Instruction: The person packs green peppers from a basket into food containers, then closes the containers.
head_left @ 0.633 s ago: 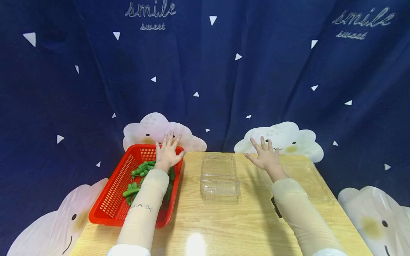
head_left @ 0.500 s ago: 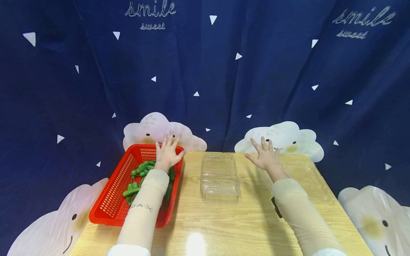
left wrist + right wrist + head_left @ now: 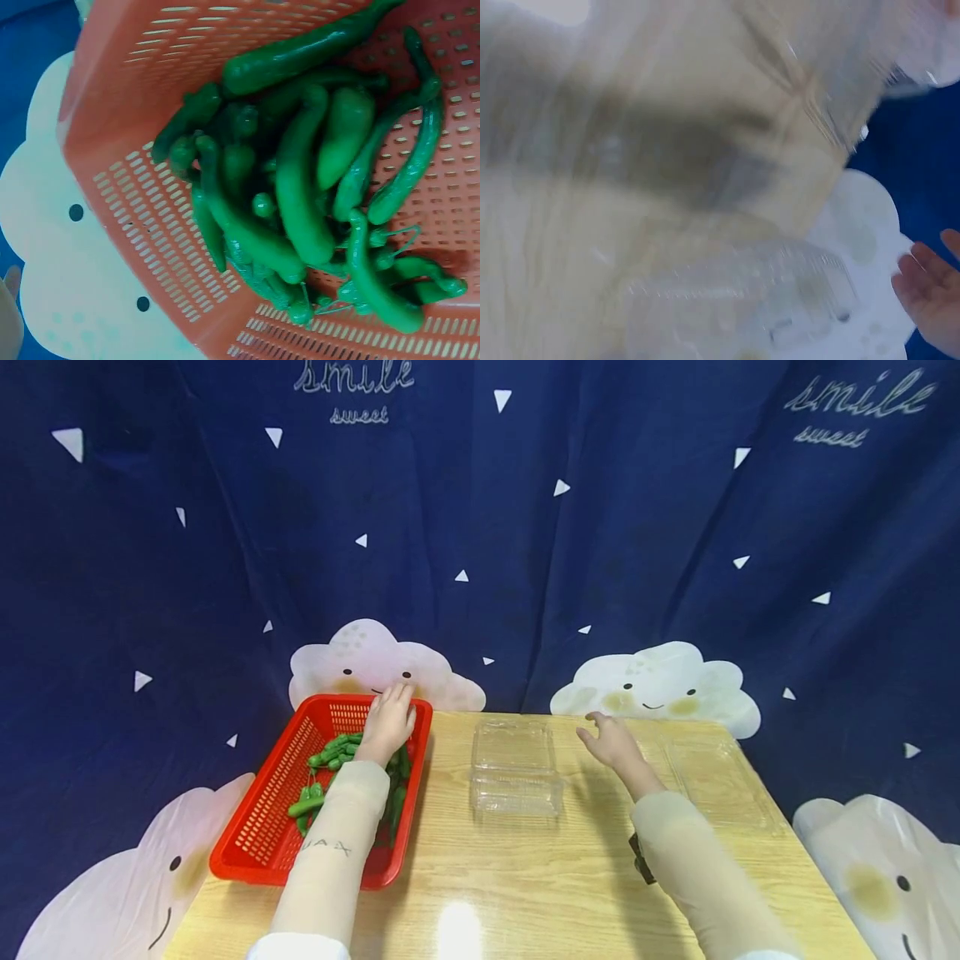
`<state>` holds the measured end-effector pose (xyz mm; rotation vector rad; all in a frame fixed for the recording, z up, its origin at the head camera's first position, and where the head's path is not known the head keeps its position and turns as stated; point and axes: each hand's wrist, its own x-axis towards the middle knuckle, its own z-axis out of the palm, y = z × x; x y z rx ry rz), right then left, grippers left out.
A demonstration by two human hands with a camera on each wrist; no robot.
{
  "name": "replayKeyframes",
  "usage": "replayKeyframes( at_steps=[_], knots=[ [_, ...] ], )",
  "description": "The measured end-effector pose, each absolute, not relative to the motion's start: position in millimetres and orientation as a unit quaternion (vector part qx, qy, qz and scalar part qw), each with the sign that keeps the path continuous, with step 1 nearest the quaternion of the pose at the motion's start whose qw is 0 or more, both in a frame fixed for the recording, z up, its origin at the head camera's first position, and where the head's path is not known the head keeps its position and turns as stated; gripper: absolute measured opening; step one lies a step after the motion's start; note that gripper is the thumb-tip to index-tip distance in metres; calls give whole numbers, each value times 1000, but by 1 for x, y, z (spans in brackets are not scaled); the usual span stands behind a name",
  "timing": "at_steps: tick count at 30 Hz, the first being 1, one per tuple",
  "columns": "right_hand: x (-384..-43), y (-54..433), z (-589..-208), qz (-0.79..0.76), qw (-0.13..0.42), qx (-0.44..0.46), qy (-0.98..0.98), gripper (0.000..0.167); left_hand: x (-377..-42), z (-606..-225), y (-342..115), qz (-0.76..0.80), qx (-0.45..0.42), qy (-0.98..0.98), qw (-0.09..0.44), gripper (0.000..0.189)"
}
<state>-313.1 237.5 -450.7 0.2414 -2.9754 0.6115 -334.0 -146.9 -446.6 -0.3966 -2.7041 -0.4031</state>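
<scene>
The left hand (image 3: 387, 722) is over the far right part of the red plastic basket (image 3: 258, 810), its fingers close together and holding nothing. Green chili peppers (image 3: 300, 180) lie heaped in the basket, mostly long and curved, as the left wrist view shows. The left forearm hides part of the heap in the head view. Above the table, the right hand (image 3: 615, 747) reaches forward with loosely bent fingers and no object in it. Between the two hands stands an open clear plastic box (image 3: 516, 781), its lid tipped back.
More clear plastic (image 3: 716, 781) lies at the table's right side, partly behind the right forearm. A dark device (image 3: 642, 860) sits under that forearm. A navy curtain (image 3: 480, 527) with printed clouds hangs beyond the wooden table's (image 3: 525, 893) far edge.
Both hands have gone from widely spread fingers to looser, bent ones and dipped slightly. The basket, the peppers and the clear box have stayed in place.
</scene>
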Motion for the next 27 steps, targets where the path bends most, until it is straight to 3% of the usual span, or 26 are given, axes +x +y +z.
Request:
replayKeyframes(
  at_steps=[4,12,16,21,27],
  knots=[
    [-304,226,-473,271,5,56,-961,41,-334,-456,-154,-177,-118,-962,169,34],
    [-272,210,-500,363,-72,-4,-929,45,-329,-472,-166,-217,-13,-976,17,38],
    [-258,208,-506,403,-95,-22,-910,46,-327,-480,-169,-219,38,-975,-8,17],
    [-246,205,-517,465,-108,-41,-878,42,-324,-486,-168,-238,94,-966,-38,28],
    [-232,203,-532,514,-110,-65,-848,35,-321,-493,-162,-246,122,-960,-58,25]
  ],
)
